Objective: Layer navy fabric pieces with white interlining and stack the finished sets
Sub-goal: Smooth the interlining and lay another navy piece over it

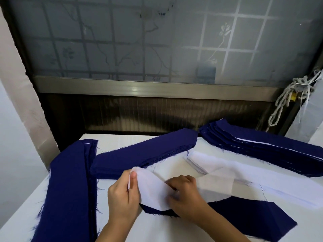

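Currently both hands are on one white interlining piece (153,191) at the near centre of the table (157,229). The left hand (122,194) grasps its left end, thumb on top and fingers curled behind, with that edge lifted off the surface. The right hand (185,194) sits knuckles-up on the middle of the same piece with its fingers curled down onto the cloth. That spot is blurred, so can't tell if it pinches or only presses.

The interlining lies over a navy piece (253,217) that runs from under the hands out to the near right; its pointed end shows beneath the left end of the white.

- Navy stack (70,186) on the left, running near to far.
- Second navy stack (145,152) just beyond the hands, angled up to the right.
- Layered stack (262,147) far right, navy with white edges showing between layers.
- Loose interlining pile (227,170) between the hands and that layered stack.

A frosted window (139,41) is behind the table, and a knotted rope (286,98) hangs at far right.
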### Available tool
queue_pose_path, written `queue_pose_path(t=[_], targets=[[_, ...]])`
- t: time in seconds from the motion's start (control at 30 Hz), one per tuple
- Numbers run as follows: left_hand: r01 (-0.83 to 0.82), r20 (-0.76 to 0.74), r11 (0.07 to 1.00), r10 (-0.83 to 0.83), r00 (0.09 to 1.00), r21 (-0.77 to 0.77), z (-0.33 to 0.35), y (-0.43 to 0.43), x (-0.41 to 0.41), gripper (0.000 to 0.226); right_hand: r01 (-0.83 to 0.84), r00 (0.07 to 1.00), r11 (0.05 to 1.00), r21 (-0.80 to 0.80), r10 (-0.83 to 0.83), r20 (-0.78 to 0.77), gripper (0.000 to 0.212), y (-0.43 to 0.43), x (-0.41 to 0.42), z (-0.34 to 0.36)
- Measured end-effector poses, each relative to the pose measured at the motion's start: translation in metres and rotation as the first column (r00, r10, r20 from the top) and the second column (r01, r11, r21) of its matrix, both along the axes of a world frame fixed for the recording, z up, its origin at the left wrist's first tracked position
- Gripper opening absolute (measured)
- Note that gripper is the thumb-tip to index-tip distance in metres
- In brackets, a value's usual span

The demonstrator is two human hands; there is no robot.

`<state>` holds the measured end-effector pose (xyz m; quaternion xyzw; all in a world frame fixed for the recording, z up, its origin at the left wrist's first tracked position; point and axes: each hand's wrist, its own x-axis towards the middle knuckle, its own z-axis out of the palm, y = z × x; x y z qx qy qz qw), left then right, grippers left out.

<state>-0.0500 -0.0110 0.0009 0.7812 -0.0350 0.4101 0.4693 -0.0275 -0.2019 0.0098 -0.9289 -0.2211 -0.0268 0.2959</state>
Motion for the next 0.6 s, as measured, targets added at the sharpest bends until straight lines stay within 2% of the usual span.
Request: queue_pose_path(t=[0.03, 0.1, 0.13, 0.27, 0.37, 0.5, 0.6], targets=[[-0.006, -0.013, 1.0, 0.006, 1.0, -0.027, 0.0, 0.0, 0.0, 0.031, 0.007, 0.999, 0.996, -0.092, -0.003, 0.051, 0.013, -0.01, 0.0, 0.0], [-0.005, -0.032, 0.998, 0.003, 0.999, -0.07, 0.001, -0.002, 0.001, 0.038, 0.027, 0.991, 0.976, -0.215, 0.002, 0.137, 0.015, -0.032, -0.004, 0.003], [-0.002, -0.037, 0.997, -0.001, 0.999, -0.082, 0.001, -0.002, 0.001, 0.038, 0.037, 0.987, 0.973, -0.227, 0.0, 0.161, 0.017, -0.043, -0.006, 0.004], [-0.017, -0.07, 0.998, 0.013, 0.997, -0.061, 0.0, -0.002, 0.002, 0.039, 0.106, 0.965, 0.986, -0.13, -0.071, 0.252, 0.007, -0.095, -0.017, 0.008], [-0.014, -0.12, 0.999, 0.01, 0.993, -0.039, -0.003, -0.002, 0.004, 0.03, 0.2, 0.926, 0.976, -0.09, -0.159, 0.343, 0.002, -0.129, -0.031, 0.012], [-0.032, -0.153, 0.999, 0.03, 0.988, -0.008, -0.005, -0.001, 0.007, 0.026, 0.285, 0.879, 0.947, -0.148, -0.196, 0.435, 0.026, -0.156, -0.049, 0.018], [-0.028, -0.192, 0.999, 0.019, 0.981, -0.041, -0.006, -0.001, 0.007, 0.022, 0.306, 0.861, 0.943, -0.127, -0.217, 0.46, 0.011, -0.165, -0.057, 0.024]])
